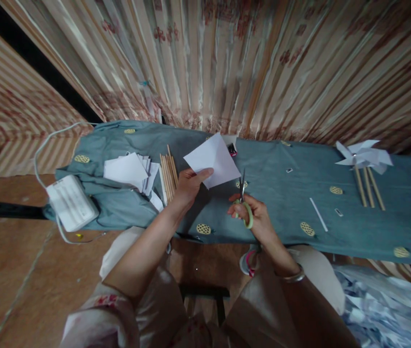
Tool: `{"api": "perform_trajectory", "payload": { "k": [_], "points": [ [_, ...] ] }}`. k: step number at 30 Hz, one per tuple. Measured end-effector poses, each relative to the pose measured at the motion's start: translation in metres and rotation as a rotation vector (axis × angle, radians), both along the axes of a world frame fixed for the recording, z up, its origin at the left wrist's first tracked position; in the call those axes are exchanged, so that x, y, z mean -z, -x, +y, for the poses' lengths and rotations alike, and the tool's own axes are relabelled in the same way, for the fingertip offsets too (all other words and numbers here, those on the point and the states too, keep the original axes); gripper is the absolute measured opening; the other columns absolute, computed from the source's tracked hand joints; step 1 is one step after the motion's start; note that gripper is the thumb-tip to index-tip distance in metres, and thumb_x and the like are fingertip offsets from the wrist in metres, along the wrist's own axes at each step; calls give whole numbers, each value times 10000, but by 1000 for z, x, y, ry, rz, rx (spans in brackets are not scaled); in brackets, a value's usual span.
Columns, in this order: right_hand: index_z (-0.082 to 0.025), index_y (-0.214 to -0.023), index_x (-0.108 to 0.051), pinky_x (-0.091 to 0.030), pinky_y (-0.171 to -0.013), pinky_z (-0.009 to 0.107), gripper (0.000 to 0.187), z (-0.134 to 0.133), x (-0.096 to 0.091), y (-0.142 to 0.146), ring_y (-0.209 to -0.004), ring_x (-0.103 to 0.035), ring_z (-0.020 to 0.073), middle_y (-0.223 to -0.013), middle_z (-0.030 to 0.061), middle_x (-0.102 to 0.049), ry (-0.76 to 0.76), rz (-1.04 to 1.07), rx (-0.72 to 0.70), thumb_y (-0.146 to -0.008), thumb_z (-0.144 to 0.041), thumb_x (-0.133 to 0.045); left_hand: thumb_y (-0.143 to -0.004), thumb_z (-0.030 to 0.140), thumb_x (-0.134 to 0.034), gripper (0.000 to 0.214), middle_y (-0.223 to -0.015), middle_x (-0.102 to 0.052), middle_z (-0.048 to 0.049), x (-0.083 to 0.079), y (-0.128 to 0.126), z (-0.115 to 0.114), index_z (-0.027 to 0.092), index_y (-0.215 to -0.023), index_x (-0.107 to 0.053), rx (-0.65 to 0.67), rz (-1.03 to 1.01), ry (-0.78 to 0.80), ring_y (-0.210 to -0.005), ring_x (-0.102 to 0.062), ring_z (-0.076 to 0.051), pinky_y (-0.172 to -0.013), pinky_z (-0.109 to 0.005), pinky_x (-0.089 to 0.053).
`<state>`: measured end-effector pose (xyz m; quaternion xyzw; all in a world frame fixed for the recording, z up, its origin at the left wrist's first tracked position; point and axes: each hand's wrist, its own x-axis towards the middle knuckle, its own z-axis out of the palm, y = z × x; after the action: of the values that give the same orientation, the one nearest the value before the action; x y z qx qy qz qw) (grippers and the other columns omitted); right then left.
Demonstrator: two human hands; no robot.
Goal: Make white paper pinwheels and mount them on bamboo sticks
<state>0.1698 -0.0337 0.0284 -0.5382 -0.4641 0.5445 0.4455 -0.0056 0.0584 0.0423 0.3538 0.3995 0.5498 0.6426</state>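
Note:
Between thumb and fingers, my left hand [190, 185] grips a white square of paper [213, 159] by its lower left edge, one corner pointing away from me. My right hand [252, 212] has its fingers through the handles of a pair of scissors [242, 186] with light green grips. The blades point up and away, just beside the right corner of the paper. Close to my left hand lies a bundle of thin wooden sticks [168, 174]. A pile of white paper pieces [127, 169] is spread farther left.
Finished-looking white paper pinwheels [365, 155] on wooden sticks lie at the right of the cloth-covered table [274, 164]. A white power strip [72, 203] with a cable sits at the left end. A paper strip [318, 214] lies right of centre. A small red-and-black object [232, 150] is behind the paper.

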Motion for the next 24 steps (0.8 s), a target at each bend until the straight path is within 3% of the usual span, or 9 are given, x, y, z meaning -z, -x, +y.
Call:
{"api": "perform_trajectory", "payload": {
  "k": [6,11,14,16,19,24],
  "points": [
    [-233,-913,-687,-457,-602,260,416,16,-2,-19,-605,-566,126,-680,-33,-631,-121,29,307,-696,-577,-770,-585,356,-878,275,-730,-747,-42,14,-4,-8,157,-748,-781,258,210,-81,-644,-633,-170,-639,-287,-478],
    [-229,-864,-691,-408,-598,250,377,20,-6,-25,-609,-498,112,-670,-61,-572,-133,40,380,-647,-505,-830,-605,310,-850,241,-739,-737,-48,24,-12,-19,148,-763,-766,418,318,-69,-653,-626,-183,-612,-274,-451],
    [-230,-848,-691,-420,-602,255,391,20,-7,-24,-615,-509,119,-668,-62,-578,-107,72,400,-617,-502,-852,-574,332,-871,262,-682,-715,-33,25,-16,-21,143,-710,-751,455,275,-15,-622,-611,-177,-588,-268,-447],
    [-233,-865,-700,-434,-619,255,388,20,-6,-25,-633,-536,121,-687,-52,-611,-111,114,394,-648,-526,-831,-573,356,-882,282,-673,-712,-36,25,-17,-21,141,-702,-753,412,210,24,-617,-606,-170,-593,-271,-456],
    [-229,-915,-704,-469,-664,271,415,18,-6,-25,-665,-595,135,-713,-22,-671,-99,157,362,-704,-579,-779,-603,402,-875,305,-701,-726,-59,24,-18,-17,140,-705,-757,244,106,76,-640,-617,-165,-618,-274,-475],
    [-221,-911,-684,-493,-627,285,444,6,-7,-10,-636,-618,147,-697,-1,-699,-41,70,187,-690,-590,-790,-655,414,-843,294,-642,-690,-33,19,-14,-8,146,-663,-724,47,75,91,-569,-563,-122,-545,-235,-420]
  ]
}}
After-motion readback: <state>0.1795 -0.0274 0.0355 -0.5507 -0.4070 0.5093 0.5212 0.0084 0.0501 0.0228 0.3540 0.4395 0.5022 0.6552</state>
